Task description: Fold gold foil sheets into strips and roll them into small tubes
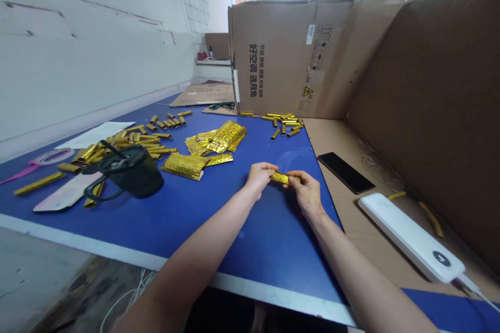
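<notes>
Between my two hands is a small piece of gold foil paper [280, 178], its ends pinched in the fingers. My left hand [259, 178] grips its left end with thumb and fingertips. At the other end, my right hand [307, 190] closes thumb and forefinger on it. Flat gold foil sheets [226, 136] lie in a loose stack beyond and to the left, with another gold stack [185, 165] nearer. Several rolled gold tubes [287, 123] are scattered at the table's far right. More gold tubes [136, 138] are heaped at the left.
A dark cup with handle and straw [135, 171] stands left, beside a pale phone [68, 193] and a tape roll [52, 156]. On cardboard at right lie a black phone [346, 172] and a white power bank [410, 237]. A large carton [289, 57] walls off the back.
</notes>
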The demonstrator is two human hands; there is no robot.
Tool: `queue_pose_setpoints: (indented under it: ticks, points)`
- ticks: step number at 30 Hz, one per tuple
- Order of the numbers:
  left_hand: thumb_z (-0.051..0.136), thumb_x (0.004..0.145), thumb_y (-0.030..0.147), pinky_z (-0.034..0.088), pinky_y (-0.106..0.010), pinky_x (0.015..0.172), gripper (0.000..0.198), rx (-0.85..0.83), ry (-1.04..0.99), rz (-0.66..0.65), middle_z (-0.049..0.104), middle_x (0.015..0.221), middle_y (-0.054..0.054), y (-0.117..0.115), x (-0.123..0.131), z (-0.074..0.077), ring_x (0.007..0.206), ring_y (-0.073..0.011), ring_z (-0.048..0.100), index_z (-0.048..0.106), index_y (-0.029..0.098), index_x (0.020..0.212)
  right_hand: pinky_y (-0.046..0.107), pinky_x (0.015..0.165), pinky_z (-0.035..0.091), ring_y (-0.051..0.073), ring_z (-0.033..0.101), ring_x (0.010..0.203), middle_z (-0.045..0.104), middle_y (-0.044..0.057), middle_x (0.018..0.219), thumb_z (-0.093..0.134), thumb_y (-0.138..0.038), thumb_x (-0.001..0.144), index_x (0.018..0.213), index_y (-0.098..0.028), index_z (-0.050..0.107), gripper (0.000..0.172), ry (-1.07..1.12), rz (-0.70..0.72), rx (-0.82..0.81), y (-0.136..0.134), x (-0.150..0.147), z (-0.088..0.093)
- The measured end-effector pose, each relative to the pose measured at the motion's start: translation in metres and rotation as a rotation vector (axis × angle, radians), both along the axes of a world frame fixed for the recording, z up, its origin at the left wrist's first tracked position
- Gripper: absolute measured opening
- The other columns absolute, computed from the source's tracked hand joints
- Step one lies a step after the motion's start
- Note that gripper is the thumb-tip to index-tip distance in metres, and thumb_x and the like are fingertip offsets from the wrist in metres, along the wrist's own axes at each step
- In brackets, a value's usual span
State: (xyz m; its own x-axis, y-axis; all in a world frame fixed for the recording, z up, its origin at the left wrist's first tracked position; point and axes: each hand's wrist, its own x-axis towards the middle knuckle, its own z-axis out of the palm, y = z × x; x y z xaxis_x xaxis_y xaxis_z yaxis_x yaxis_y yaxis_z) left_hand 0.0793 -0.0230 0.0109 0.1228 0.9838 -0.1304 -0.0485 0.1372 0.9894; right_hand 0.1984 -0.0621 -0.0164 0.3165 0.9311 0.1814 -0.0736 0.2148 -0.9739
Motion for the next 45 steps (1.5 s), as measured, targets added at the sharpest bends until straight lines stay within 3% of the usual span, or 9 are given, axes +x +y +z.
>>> queue_pose_setpoints:
  ticks: [3, 7, 12, 18, 22, 25, 29, 38, 45]
  points:
    - [0.046, 0.063, 0.007, 0.012, -0.017, 0.034, 0.017, -0.069, -0.03, -0.069, 0.042, 0.042, 0.004, 0.001, -0.003, 0.002, 0.031, -0.0019, 0.027, 0.06, 0.01, 0.071, 0.024, 0.05, 0.045, 0.011, 0.056, 0.046, 0.059, -0.004, 0.059, 0.057, -0.018, 0.061, 0.071, -0.016, 0.061, 0.011, 0.032, -0.033, 0.004, 0.0, 0.0, -0.001]
    - [0.045, 0.063, 0.006, 0.016, -0.017, 0.033, 0.021, -0.116, -0.075, -0.154, 0.046, 0.047, 0.002, 0.003, -0.007, 0.004, 0.034, -0.0029, 0.034, 0.06, 0.009, 0.077, 0.023, 0.046, 0.043, 0.01, 0.054, 0.042, 0.059, -0.004, 0.056, 0.057, -0.016, 0.057, 0.068, -0.016, 0.059, 0.011, 0.156, -0.076, -0.03, 0.002, 0.002, 0.0]
    - [0.054, 0.062, 0.009, 0.019, -0.016, 0.035, 0.021, 0.039, 0.022, -0.216, 0.052, 0.051, 0.003, 0.001, -0.01, 0.007, 0.035, -0.001, 0.032, 0.063, 0.011, 0.081, 0.023, 0.042, 0.042, 0.009, 0.051, 0.037, 0.057, -0.004, 0.054, 0.056, -0.017, 0.055, 0.066, -0.015, 0.057, 0.011, 0.234, -0.064, -0.092, 0.004, 0.008, 0.002]
    - [0.052, 0.063, 0.008, 0.032, -0.016, 0.038, 0.015, 0.132, 0.002, -0.277, 0.059, 0.064, -0.001, 0.0, -0.006, 0.002, 0.048, -0.0057, 0.05, 0.061, 0.011, 0.075, 0.026, 0.043, 0.043, 0.01, 0.05, 0.037, 0.057, -0.002, 0.056, 0.055, -0.019, 0.054, 0.065, -0.015, 0.055, 0.011, 0.176, -0.012, -0.126, 0.003, 0.008, 0.002]
    - [0.051, 0.062, 0.004, 0.037, -0.017, 0.04, 0.012, 0.11, -0.005, -0.232, 0.057, 0.057, 0.0, -0.002, -0.002, 0.002, 0.045, -0.0063, 0.05, 0.058, 0.011, 0.069, 0.03, 0.048, 0.044, 0.012, 0.051, 0.043, 0.058, 0.0, 0.063, 0.056, -0.021, 0.055, 0.068, -0.016, 0.056, 0.014, 0.08, -0.037, -0.126, 0.002, 0.008, 0.002]
    - [0.051, 0.061, 0.003, 0.038, -0.016, 0.039, 0.012, 0.12, 0.013, -0.192, 0.056, 0.054, 0.001, -0.004, 0.002, 0.001, 0.042, -0.0054, 0.049, 0.058, 0.011, 0.067, 0.034, 0.068, 0.045, 0.018, 0.057, 0.075, 0.057, 0.006, 0.091, 0.058, -0.021, 0.059, 0.078, -0.018, 0.06, 0.019, -0.203, -0.16, 0.015, -0.003, 0.006, 0.005]
    - [0.05, 0.06, 0.002, 0.04, -0.017, 0.041, 0.012, 0.156, 0.007, -0.173, 0.055, 0.054, 0.002, -0.005, 0.006, -0.003, 0.041, -0.0045, 0.047, 0.056, 0.011, 0.064, 0.037, 0.088, 0.035, 0.023, 0.041, 0.109, 0.046, 0.01, 0.115, 0.052, -0.026, 0.07, 0.079, -0.02, 0.064, 0.016, -0.633, -0.132, 0.2, -0.01, 0.0, 0.01]
    - [0.049, 0.057, -0.002, 0.037, -0.016, 0.04, 0.017, 0.079, 0.036, -0.13, 0.054, 0.051, 0.002, 0.002, 0.004, -0.014, 0.039, -0.0044, 0.046, 0.055, 0.01, 0.067, 0.037, 0.088, 0.035, 0.022, 0.047, 0.103, 0.054, 0.008, 0.106, 0.051, -0.033, 0.073, 0.087, -0.022, 0.067, 0.023, -0.789, 0.004, 0.077, 0.001, 0.01, -0.007]
    - [0.051, 0.058, 0.0, 0.036, -0.015, 0.04, 0.017, 0.072, 0.028, -0.083, 0.058, 0.058, -0.001, 0.004, 0.003, -0.014, 0.046, -0.0059, 0.05, 0.055, 0.011, 0.07, 0.036, 0.086, 0.037, 0.021, 0.048, 0.1, 0.055, 0.008, 0.102, 0.05, -0.029, 0.073, 0.084, -0.022, 0.067, 0.021, -0.82, -0.042, 0.09, 0.0, 0.011, -0.007]
